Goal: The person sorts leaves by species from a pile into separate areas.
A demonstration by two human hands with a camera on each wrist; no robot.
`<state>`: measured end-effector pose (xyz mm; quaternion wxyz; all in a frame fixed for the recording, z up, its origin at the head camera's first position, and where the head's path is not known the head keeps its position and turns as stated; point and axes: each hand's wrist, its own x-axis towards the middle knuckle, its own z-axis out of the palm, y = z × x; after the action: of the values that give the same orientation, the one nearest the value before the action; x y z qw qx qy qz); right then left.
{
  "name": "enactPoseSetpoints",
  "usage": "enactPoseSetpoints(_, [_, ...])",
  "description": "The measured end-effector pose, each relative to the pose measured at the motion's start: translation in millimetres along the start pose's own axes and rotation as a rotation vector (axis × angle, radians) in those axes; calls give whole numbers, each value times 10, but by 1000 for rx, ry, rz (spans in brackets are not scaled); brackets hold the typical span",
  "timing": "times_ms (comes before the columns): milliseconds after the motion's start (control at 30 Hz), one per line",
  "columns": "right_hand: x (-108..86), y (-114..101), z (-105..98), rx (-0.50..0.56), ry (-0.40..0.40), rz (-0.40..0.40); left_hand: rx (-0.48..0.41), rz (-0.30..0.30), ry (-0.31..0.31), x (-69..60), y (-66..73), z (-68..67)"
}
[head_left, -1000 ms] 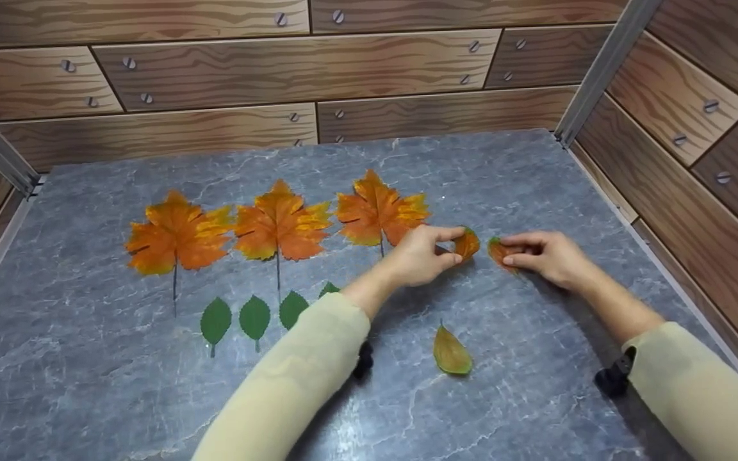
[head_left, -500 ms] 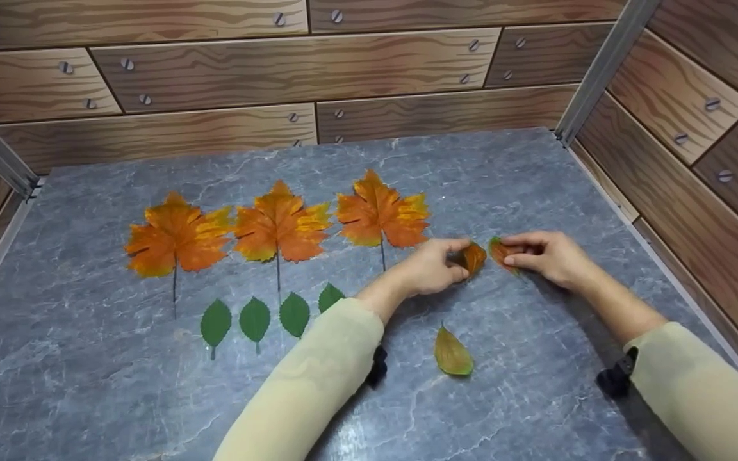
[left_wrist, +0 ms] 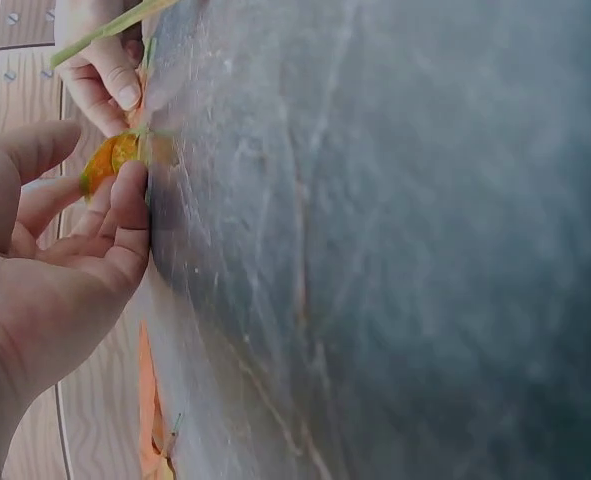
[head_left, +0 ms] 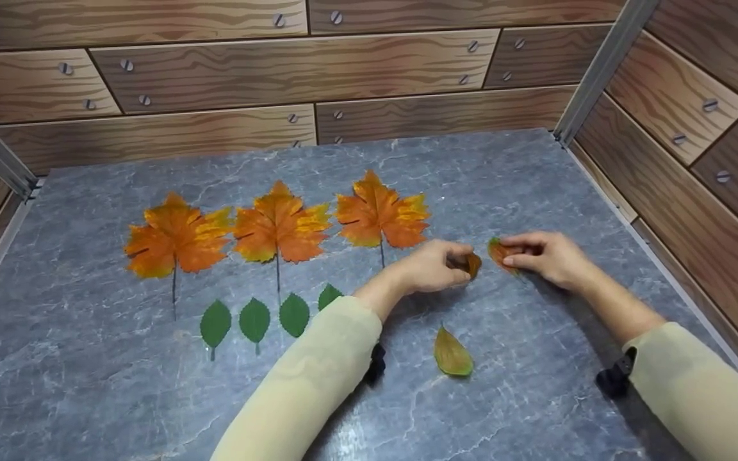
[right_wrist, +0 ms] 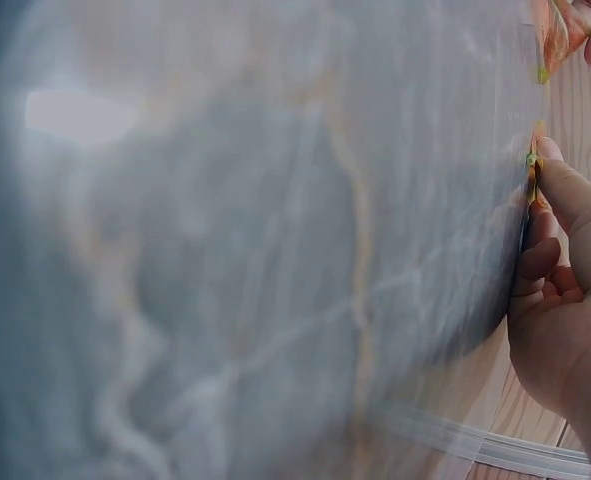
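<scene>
Near the right of the grey marbled table, my left hand (head_left: 433,266) holds a curled orange-brown leaf (head_left: 473,264) between thumb and fingers. In the left wrist view this leaf (left_wrist: 110,165) shows yellow-orange, bent against the fingers near the tabletop. Just to its right, my right hand (head_left: 551,259) pinches another small orange-green leaf (head_left: 501,253) between thumb and index finger, low over the table. The two leaves are a small gap apart. Closer to the front lies a loose yellow-green leaf (head_left: 452,352), touched by neither hand.
Three orange maple leaves with stems, left (head_left: 177,234), middle (head_left: 279,224) and right (head_left: 380,211), lie in a row. Below them is a row of green leaves (head_left: 255,320), the last partly hidden by the left sleeve (head_left: 318,371). Wood-patterned walls (head_left: 298,70) border the table.
My left hand has moved slightly right and toward the front with its leaf, which now shows as a narrower sliver. The right hand and its leaf have stayed in place.
</scene>
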<state>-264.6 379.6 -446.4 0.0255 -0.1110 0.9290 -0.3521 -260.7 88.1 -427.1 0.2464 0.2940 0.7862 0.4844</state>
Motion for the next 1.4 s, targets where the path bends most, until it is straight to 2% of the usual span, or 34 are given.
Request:
enactPoseSetpoints(267, [-18,-1,-14,-11,-16,28,-91,-51,-23,-10,-8,10])
enactPoseSetpoints(500, [-22,8,1,-23,-7,10,-82,-56,-46,-16,22,11])
enactPoseSetpoints(700, [-29,12,14,-10,-3,12,-109,-52,-64,-15,33,18])
enactPoseSetpoints(1033, [-25,14,-2,-14,-19,10,-77,-67,-73,-28,48,10])
enactPoseSetpoints(1233, [-14,34,-6,-7,-26,32,-102,-51,-82,-118,47,-60])
enactPoseSetpoints(1400, [7,17,-8,-20,-22,22,-82,-39,-89,-306,45,-204])
